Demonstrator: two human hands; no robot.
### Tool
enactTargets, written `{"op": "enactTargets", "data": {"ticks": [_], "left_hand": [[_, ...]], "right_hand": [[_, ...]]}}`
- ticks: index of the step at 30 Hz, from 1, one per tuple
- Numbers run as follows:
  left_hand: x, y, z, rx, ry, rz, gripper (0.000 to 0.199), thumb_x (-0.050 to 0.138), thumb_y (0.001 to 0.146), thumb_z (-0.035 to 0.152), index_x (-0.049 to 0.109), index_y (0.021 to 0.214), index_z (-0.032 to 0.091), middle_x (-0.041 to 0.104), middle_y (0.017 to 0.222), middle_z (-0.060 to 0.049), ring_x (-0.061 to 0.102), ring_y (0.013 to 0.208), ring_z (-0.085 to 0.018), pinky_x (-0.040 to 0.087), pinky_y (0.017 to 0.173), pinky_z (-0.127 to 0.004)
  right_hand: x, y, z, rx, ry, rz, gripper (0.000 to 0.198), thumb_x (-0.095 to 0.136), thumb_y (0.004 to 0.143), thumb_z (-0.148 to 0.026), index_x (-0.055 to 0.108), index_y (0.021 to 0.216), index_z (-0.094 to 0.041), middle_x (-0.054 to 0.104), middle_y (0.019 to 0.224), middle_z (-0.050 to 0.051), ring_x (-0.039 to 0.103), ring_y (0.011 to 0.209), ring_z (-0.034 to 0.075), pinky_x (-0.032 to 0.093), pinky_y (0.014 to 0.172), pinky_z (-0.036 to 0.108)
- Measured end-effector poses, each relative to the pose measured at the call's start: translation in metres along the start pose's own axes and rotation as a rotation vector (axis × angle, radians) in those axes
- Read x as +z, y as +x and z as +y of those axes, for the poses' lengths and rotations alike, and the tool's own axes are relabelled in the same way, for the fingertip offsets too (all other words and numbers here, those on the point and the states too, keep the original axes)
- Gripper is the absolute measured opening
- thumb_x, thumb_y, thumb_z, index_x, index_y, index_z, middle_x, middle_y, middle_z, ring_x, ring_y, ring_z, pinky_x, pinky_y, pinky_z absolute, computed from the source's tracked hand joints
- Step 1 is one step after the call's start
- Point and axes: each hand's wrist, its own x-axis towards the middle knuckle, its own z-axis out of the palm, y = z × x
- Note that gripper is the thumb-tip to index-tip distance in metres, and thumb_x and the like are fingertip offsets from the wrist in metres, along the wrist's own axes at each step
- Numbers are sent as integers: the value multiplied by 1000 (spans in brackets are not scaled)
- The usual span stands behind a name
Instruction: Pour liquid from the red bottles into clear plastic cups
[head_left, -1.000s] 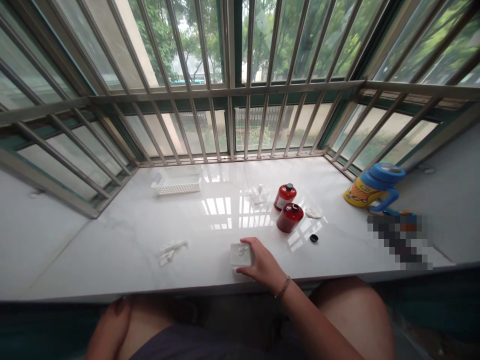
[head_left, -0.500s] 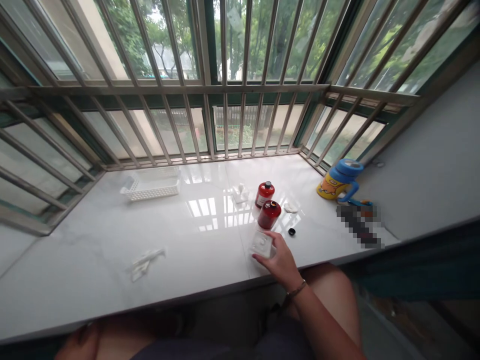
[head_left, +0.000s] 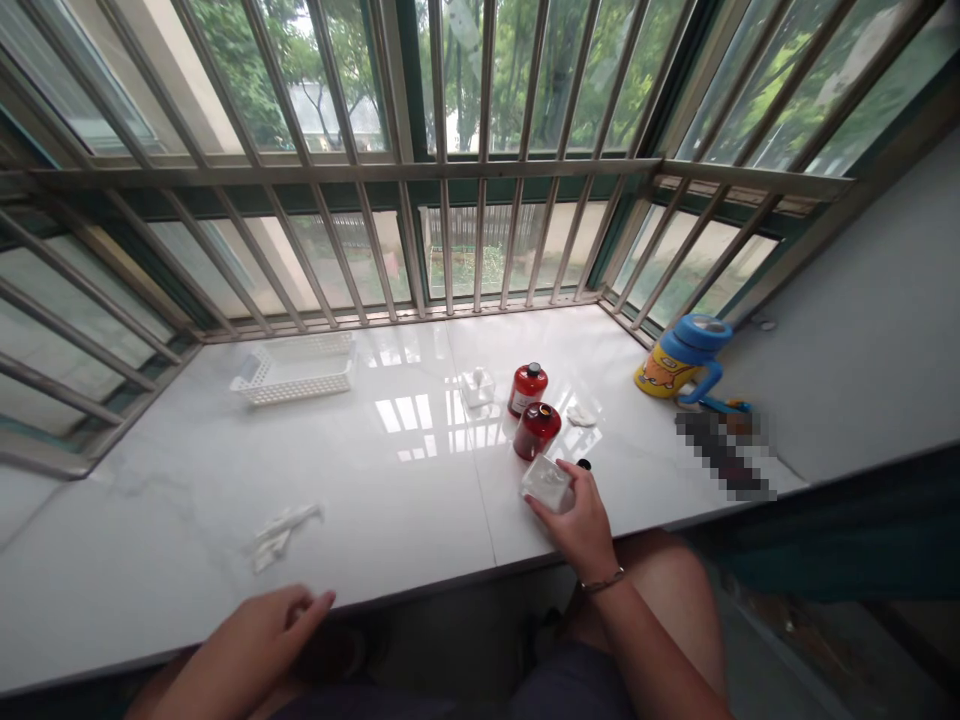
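Near the front edge of the white table [head_left: 405,510], just right of the seam in its top, the right hand [head_left: 583,515] grasps a small clear container [head_left: 545,484] by its right side, thumb along the near edge and fingers around the far one. That grip looks firm enough, though whether the container's underside touches the table or hangs just above it cannot be told. The uncapped red bottle [head_left: 538,431] stands upright close behind it, with the capped red bottle [head_left: 528,389] beyond and a black cap [head_left: 584,465] partly hidden behind the fingers. To handle the container well, I would keep it level, press its sides evenly without squeezing, and mind the fingertips, since a careless nudge could knock the uncapped bottle or send the cap rolling. The left hand [head_left: 270,625] is at the table's front edge, fingers loosely curled, thumb pointing right, with nothing seen in it; nearest to it lies a crumpled white tissue [head_left: 283,538]. As a judgement, it could steady the container's free left side if the one-handed hold felt loose. The container's upper face is turned up toward the head camera, and its sides sit skewed to the table edge, the free side facing left. Its outline is nearly square, so no clear long axis shows; any slight tilt is too hard to make out.
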Motion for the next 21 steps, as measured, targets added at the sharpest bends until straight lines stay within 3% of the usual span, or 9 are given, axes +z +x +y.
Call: {"op": "enactTargets", "data": {"ticks": [1, 4, 8, 10, 16, 18, 21], "left_hand": [[-3, 8, 25, 103, -35, -56, 31, 65, 97, 53, 81, 92, 27, 77, 73, 1, 77, 77, -27, 57, 73, -35], [-7, 23, 105, 291, -166, 58, 37, 55, 101, 57, 79, 102, 29, 81, 86, -1, 78, 81, -25, 56, 74, -35], [8, 46, 197, 572, -368, 118, 30, 64, 99, 49, 76, 115, 26, 82, 110, -6, 78, 99, -26, 61, 89, -38], [21, 66, 233, 684, -425, 131, 37, 70, 96, 46, 72, 126, 24, 78, 125, -10, 75, 113, -29, 61, 98, -42], [60, 122, 309, 762, -453, -2, 75, 91, 78, 50, 62, 141, 21, 68, 143, -16, 64, 133, -38, 53, 112, -51], [69, 132, 323, 750, -442, -33, 84, 94, 73, 52, 60, 143, 21, 66, 146, -17, 64, 133, -39, 52, 112, -52], [78, 141, 332, 722, -429, -54, 82, 94, 73, 48, 60, 142, 22, 68, 143, -16, 66, 129, -38, 54, 109, -51]], "right_hand": [[0, 0, 0, 1, -9, 3, 72, 84, 83, -59, 56, 140, -23, 65, 135, 13, 65, 126, 34, 54, 111, 54], [1, 0, 0, 16, -32, 4, 74, 82, 83, -62, 56, 140, -24, 66, 134, 13, 65, 124, 35, 55, 109, 54], [2, 0, 1, 5, -24, -3, 74, 82, 84, -62, 55, 141, -24, 65, 135, 13, 65, 127, 34, 54, 111, 53], [3, 0, 3, -11, -21, 3, 75, 82, 84, -61, 54, 141, -23, 65, 137, 14, 64, 129, 35, 54, 112, 53], [7, 0, 7, -29, -35, 5, 74, 81, 86, -62, 52, 142, -23, 64, 137, 14, 63, 130, 36, 54, 111, 55], [7, 0, 7, -33, -37, 0, 74, 81, 86, -61, 52, 142, -23, 64, 137, 14, 64, 129, 36, 54, 111, 55], [7, 0, 6, -41, -34, 0, 73, 81, 86, -61, 51, 142, -25, 64, 136, 14, 64, 127, 36, 55, 110, 56]]}}
